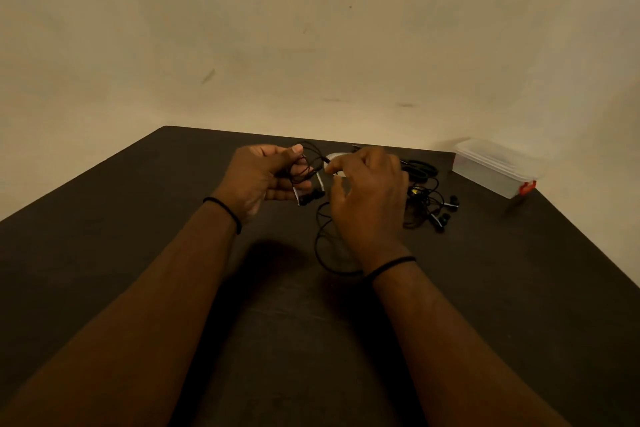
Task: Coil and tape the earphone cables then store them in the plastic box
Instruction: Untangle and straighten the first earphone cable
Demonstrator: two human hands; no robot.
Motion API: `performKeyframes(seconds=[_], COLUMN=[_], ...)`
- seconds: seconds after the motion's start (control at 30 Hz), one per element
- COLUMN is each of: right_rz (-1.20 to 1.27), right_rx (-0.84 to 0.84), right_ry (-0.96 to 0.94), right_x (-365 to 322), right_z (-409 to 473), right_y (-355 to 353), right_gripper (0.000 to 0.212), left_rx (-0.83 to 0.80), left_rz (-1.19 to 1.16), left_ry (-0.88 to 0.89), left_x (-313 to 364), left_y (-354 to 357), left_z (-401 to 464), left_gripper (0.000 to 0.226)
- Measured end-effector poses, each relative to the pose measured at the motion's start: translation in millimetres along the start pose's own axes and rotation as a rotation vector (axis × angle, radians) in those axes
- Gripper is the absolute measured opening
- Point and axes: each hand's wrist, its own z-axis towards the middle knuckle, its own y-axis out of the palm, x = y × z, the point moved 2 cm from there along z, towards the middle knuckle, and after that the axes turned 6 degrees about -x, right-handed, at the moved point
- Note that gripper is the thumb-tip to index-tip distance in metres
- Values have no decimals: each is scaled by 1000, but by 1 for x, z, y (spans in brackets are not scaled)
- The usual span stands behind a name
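Black earphone cable (304,166) in left hand (263,180); no legible writing.

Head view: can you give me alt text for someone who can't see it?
Over a dark table, the left hand holds a partly coiled black earphone cable while the right hand pinches it near the coil. More earphones lie tangled to the right, with a lidded plastic box beyond them.

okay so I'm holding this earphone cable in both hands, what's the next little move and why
Probably wind the slack onto the coil. Your left hand grips a few loops of the earphone cable, your right hand pinches the next stretch, and a long tail lies loose on the table. Taping seems premature.
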Motion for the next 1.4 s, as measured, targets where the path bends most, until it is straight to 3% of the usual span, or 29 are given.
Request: performKeyframes(seconds=[0.1,0.17,0.4,0.63,0.73,0.87,1.03,1.2,1.4], right_rz=[285,495,502,717,637,427,274,497,652], right_rx=[-108,-227,-501,-226,-137,-135,-270,-225,-147], right_ry=[89,249,476,494,405,218,240,256,389], right_x=[-9,-14,-2,-1,-3,-7,-2,-5,-3], right_z=[-3,-5,-14,-8,-7,-6,-3,-3,-6], right_y=[-1,0,26,11,6,6,11,13,15], right_gripper=[5,14,12,8,6,3,11,23,23], left_rx=[30,51,37,6,18,-11,-73,-17,24], left_rz=[16,25,-11,11,20,53,97,50,22], left_ry=[-26,-29,-45,-52,-55,-59,-75,-76,-79], left_x=[0,-1,-1,-1,-1,2,1,2,-1], left_y=[3,5,4,3,3,9,17,18,15], left_z=[-1,-1,-1,-2,-3,-5,-7,-8,-7], left_gripper=[21,21,23,28,30,31,28,27,22])
